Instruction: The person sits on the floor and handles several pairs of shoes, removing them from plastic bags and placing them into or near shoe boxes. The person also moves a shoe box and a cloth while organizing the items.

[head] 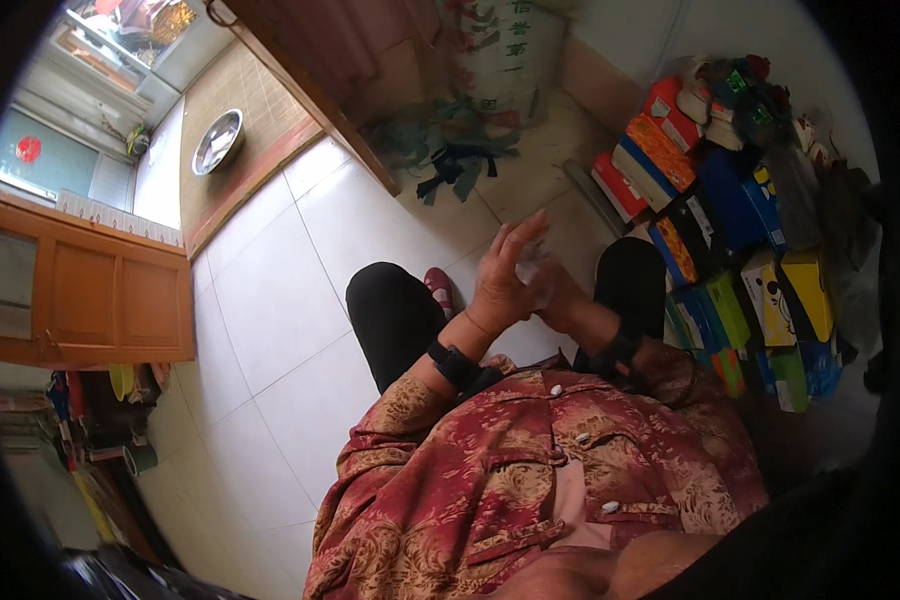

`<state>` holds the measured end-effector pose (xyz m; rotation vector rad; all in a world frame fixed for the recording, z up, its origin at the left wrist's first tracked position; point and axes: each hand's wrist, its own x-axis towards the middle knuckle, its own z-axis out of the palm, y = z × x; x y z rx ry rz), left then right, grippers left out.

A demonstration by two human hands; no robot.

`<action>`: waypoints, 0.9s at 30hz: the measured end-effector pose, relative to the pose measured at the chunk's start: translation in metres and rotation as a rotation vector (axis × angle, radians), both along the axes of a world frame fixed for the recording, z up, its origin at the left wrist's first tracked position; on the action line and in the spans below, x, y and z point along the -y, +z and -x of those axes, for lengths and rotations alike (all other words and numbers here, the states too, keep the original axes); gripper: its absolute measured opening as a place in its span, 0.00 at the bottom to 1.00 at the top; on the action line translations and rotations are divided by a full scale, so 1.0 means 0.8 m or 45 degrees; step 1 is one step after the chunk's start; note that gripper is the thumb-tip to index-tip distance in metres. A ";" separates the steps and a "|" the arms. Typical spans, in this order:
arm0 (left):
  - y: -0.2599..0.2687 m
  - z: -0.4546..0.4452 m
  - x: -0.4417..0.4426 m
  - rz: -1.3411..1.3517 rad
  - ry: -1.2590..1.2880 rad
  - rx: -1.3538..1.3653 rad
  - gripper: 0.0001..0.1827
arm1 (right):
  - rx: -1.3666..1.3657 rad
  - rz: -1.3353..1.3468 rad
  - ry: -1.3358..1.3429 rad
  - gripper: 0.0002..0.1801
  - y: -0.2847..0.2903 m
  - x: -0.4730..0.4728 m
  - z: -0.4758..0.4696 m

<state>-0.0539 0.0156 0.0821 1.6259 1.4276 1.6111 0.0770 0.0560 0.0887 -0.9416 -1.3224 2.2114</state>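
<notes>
Both hands are raised together over the tiled floor, between my knees. My left hand (499, 277) has its fingers spread and extended upward. Close against it on the right is my right hand (566, 292), partly hidden and blurred. Between the palms shows a crumpled, translucent whitish thing (532, 266), perhaps thin plastic; which hand grips it is unclear. Dark bands are around both wrists, and a thin cord circles the left one.
Stacked shoe boxes (660, 161) rise at the right. Dark fabric strips (457, 169) lie on the floor ahead, near a printed sack (510, 67). A metal basin (218, 142) rests on a mat at upper left. Left stands a wooden cabinet (82, 289).
</notes>
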 end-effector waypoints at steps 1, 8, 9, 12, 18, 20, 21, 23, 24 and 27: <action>-0.001 0.009 0.003 -0.049 -0.008 -0.050 0.32 | 0.307 -0.229 0.156 0.09 -0.005 0.001 0.015; -0.018 0.049 0.030 0.194 0.162 -0.225 0.15 | 0.033 0.432 0.066 0.11 -0.032 0.006 0.031; -0.020 0.050 0.036 0.126 0.128 -0.272 0.16 | -0.079 0.469 0.029 0.11 -0.036 0.005 0.032; -0.027 0.052 0.053 0.017 0.031 -0.350 0.19 | -0.133 0.607 -0.065 0.12 -0.041 0.004 0.040; -0.060 0.092 0.092 0.474 0.330 0.036 0.12 | -0.066 0.511 0.440 0.18 0.005 0.026 0.053; -0.064 0.126 0.107 0.510 0.564 0.082 0.13 | -0.118 0.377 0.701 0.19 0.027 0.023 0.053; -0.061 0.145 0.113 0.599 0.628 0.343 0.16 | 0.028 0.190 0.666 0.20 0.037 0.016 0.051; -0.043 0.185 0.135 0.525 0.662 0.578 0.18 | 0.121 -0.182 0.639 0.20 0.056 -0.006 0.039; -0.032 0.193 0.150 0.333 0.731 0.412 0.19 | 0.205 -0.413 0.494 0.19 0.064 -0.019 0.032; 0.003 0.240 0.164 0.217 0.894 0.218 0.21 | 0.705 -1.258 0.115 0.16 0.089 -0.066 -0.021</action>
